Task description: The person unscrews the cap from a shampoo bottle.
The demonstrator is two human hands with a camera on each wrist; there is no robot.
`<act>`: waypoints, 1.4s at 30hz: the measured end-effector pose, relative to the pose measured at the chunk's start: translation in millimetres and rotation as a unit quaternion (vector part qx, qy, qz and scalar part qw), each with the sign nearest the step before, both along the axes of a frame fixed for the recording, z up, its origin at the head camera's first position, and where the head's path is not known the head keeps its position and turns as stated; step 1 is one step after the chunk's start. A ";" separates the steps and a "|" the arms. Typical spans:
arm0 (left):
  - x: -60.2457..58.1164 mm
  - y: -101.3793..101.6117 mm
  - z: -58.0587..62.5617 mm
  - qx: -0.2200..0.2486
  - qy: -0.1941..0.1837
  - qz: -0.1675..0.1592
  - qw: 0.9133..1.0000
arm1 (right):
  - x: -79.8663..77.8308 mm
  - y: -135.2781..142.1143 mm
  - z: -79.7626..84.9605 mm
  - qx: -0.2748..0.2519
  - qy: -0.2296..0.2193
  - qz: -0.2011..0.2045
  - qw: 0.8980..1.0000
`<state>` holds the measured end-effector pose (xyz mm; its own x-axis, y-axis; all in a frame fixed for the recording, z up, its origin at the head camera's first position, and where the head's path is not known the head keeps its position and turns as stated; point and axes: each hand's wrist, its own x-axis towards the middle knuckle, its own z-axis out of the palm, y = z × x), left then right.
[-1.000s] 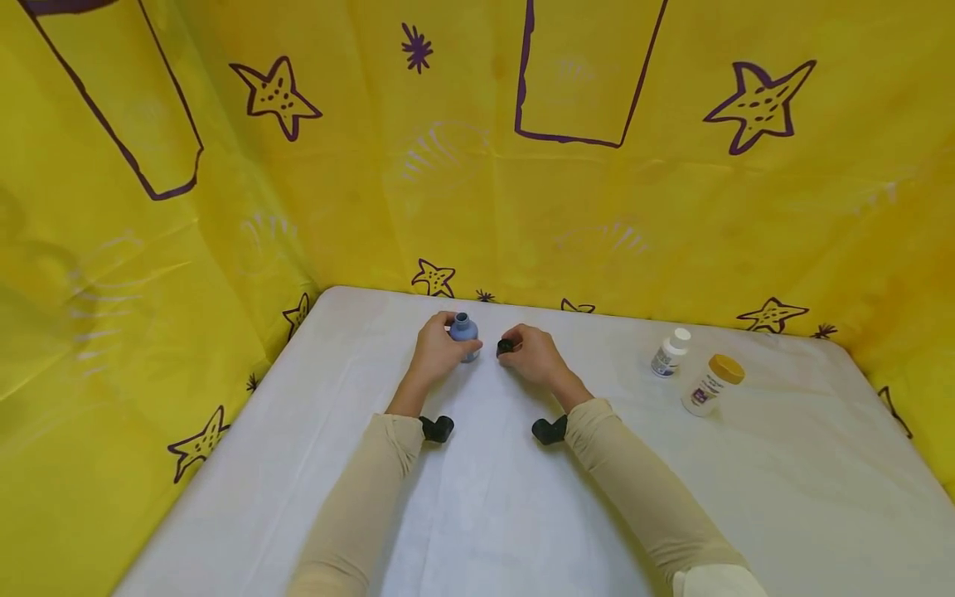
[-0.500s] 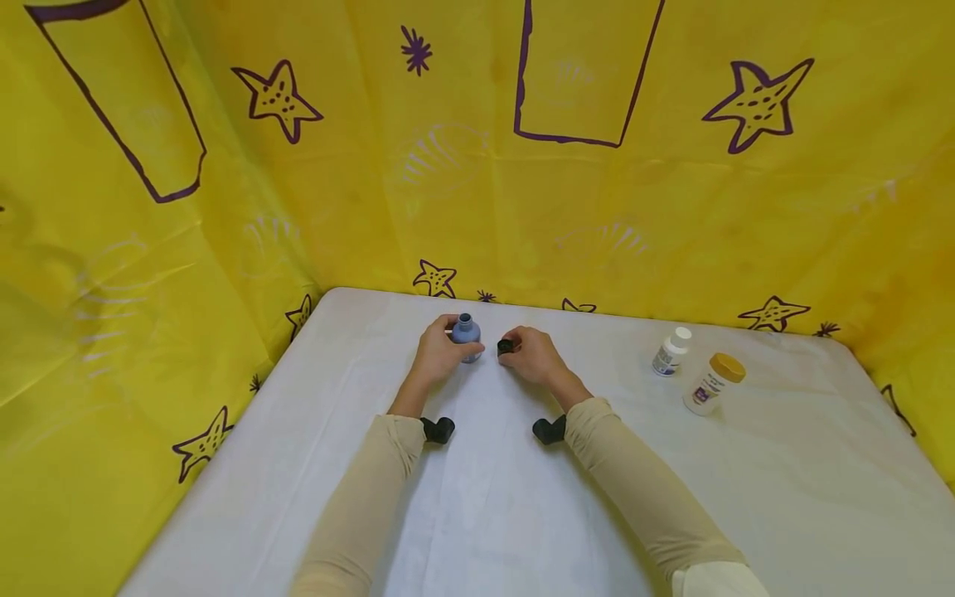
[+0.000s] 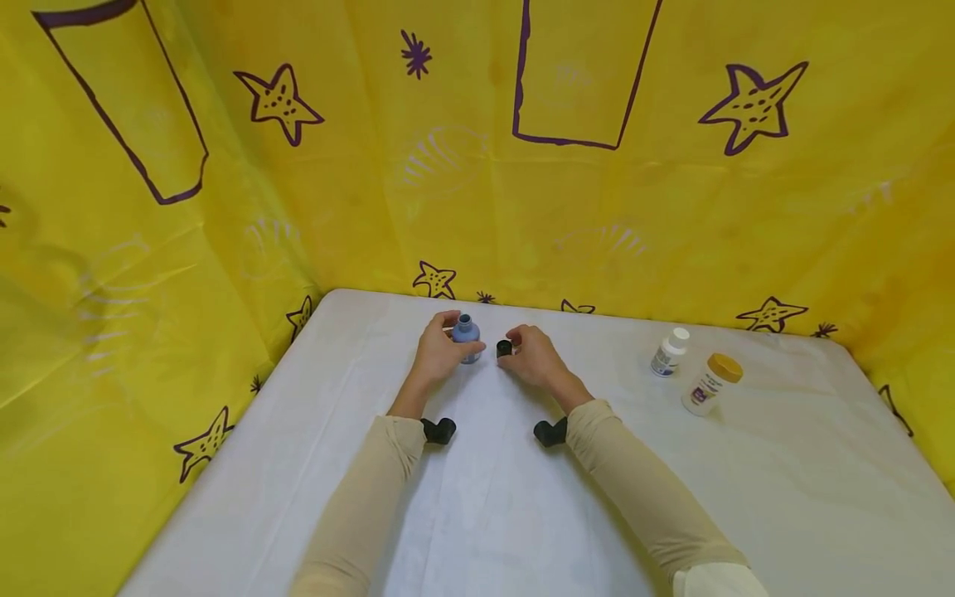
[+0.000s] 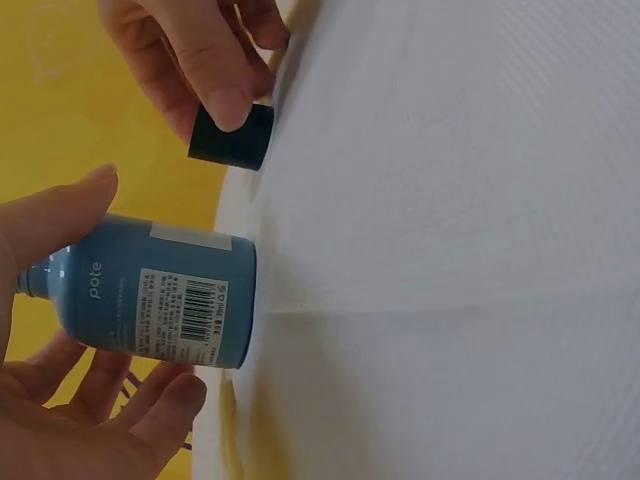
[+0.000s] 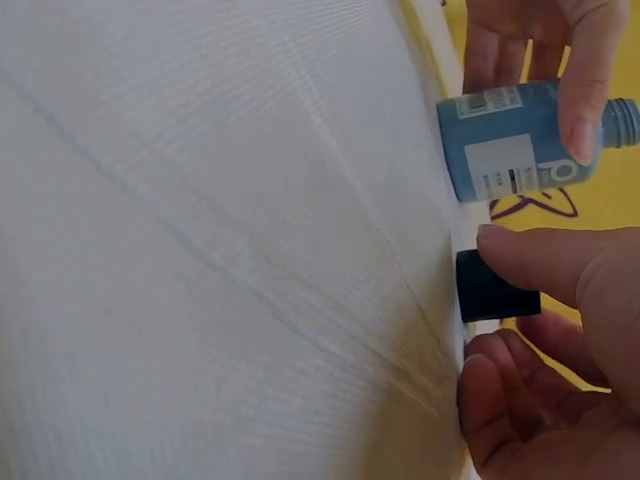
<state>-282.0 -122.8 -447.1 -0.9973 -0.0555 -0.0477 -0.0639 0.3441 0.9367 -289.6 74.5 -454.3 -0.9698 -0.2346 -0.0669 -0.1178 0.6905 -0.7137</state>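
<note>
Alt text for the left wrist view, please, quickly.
The left hand curves around an uncapped blue bottle with a barcode label. Beside it, the right hand has its thumb on a dark cap; a white surface fills the right side.

Soft shadows, dim wrist views

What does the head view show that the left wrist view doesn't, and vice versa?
Only the head view: white-capped bottle and orange-lidded bottle, on the right of the white table.
Only the left wrist view: readable "pote" lettering and barcode on the blue bottle.
Both: that bottle in the left hand, the dark cap in the right hand, that table and the yellow backdrop.
</note>
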 end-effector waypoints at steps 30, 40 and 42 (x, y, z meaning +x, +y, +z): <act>22.9 12.5 46.7 -0.135 0.083 -0.052 0.986 | 58.4 88.6 69.0 0.087 0.051 0.067 0.993; 30.8 46.0 58.2 -0.163 0.136 -0.088 0.973 | 75.0 123.4 94.2 0.114 0.073 0.056 0.989; 32.0 53.7 59.8 -0.168 0.146 -0.096 0.970 | 78.3 130.4 99.4 0.118 0.073 0.050 0.989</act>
<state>-250.1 -69.1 -387.4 -0.9588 0.1698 0.2276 0.2836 0.6129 0.7375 -211.2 204.9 -354.9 -0.9460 -0.3240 0.0082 -0.2837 0.8154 -0.5046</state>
